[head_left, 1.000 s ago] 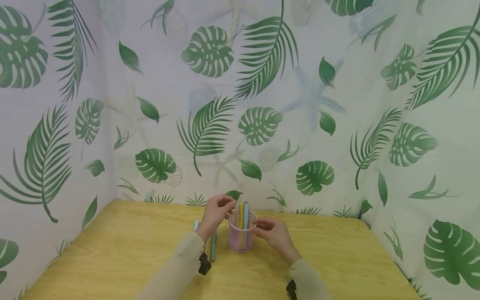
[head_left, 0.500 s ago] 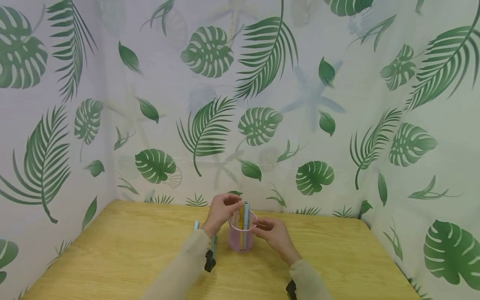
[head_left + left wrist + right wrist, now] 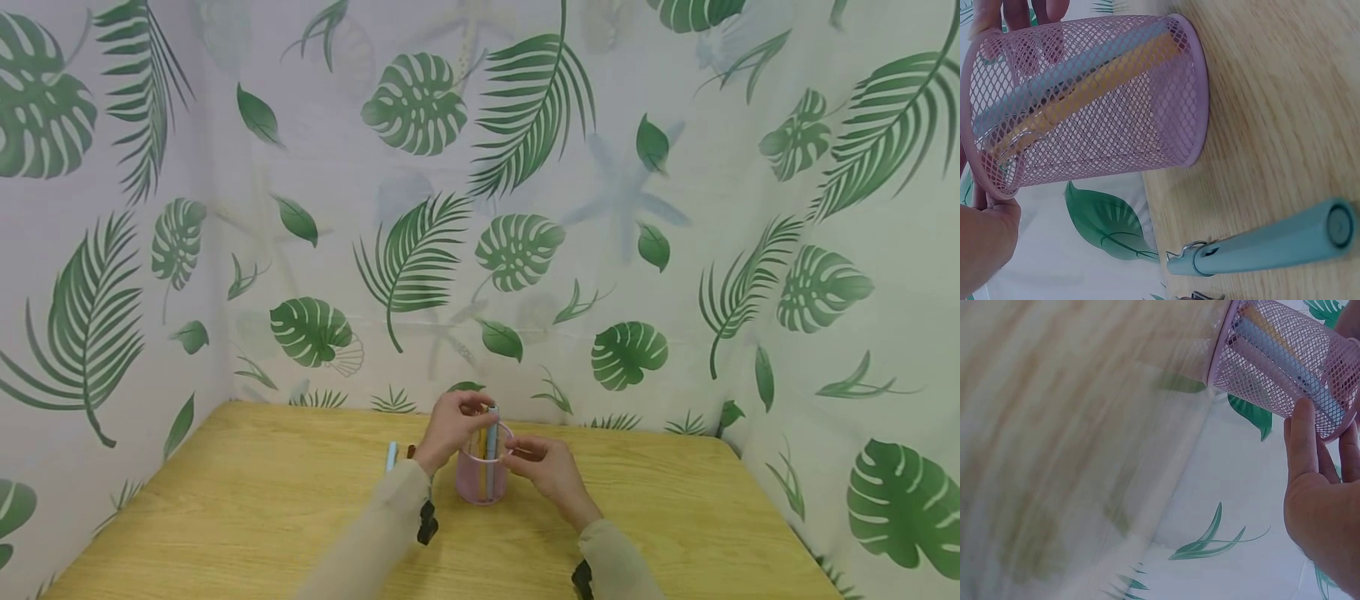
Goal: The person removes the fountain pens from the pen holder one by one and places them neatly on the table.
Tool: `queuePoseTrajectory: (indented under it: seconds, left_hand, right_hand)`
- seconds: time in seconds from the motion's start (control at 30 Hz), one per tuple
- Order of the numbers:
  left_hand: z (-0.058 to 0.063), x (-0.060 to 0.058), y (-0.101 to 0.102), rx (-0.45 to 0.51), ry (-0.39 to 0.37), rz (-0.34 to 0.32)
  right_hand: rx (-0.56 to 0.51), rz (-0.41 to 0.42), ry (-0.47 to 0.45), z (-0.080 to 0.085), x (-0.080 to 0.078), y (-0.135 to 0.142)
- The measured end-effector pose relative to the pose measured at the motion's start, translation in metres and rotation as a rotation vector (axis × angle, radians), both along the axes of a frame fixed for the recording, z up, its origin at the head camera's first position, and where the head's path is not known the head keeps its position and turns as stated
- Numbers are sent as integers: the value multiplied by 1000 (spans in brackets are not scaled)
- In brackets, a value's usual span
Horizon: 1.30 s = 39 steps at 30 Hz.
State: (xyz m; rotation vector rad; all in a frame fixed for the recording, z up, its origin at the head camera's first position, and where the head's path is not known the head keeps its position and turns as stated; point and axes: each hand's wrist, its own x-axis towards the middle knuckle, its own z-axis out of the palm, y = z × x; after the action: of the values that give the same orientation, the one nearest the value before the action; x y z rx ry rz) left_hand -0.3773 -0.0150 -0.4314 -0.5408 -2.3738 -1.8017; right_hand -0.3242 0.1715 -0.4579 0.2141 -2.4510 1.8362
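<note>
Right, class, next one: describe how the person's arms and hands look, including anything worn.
Both arms are covered by long, plain, pale beige sleeves: the left sleeve and the right sleeve each end near the wrist. The left hand and right hand are ungloved. A small, dark, chunky device shows at the left wrist, another at the right. No cables are visible.

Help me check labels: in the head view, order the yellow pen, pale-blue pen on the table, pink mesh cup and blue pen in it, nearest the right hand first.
1. Pink mesh cup, right at the right hand.
2. Blue pen, standing in the cup.
3. Yellow pen, in the cup, just left of the blue one.
4. Pale-blue pen, farthest left, on the table.
</note>
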Motion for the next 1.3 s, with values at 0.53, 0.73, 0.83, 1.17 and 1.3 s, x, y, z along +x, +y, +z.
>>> queuePoseTrajectory:
  seconds: [0.53, 0.73, 0.83, 1.17, 1.3]
  left_hand:
    - [-6, 8, -2, 6, 61, -24]
    - [-6, 11, -2, 19, 62, -28]
    - [-6, 12, -3, 14, 61, -29]
    - [-6, 14, -5, 26, 36, -35]
    - [-7, 14, -5, 29, 30, -47]
  right_hand:
    - [-9, 25, 14, -1, 4, 1]
    - [-31, 37, 13, -1, 6, 2]
    - [-48, 39, 17, 0, 6, 2]
    - [-43, 28, 2, 0, 4, 2]
    - [-38, 23, 7, -2, 3, 2]
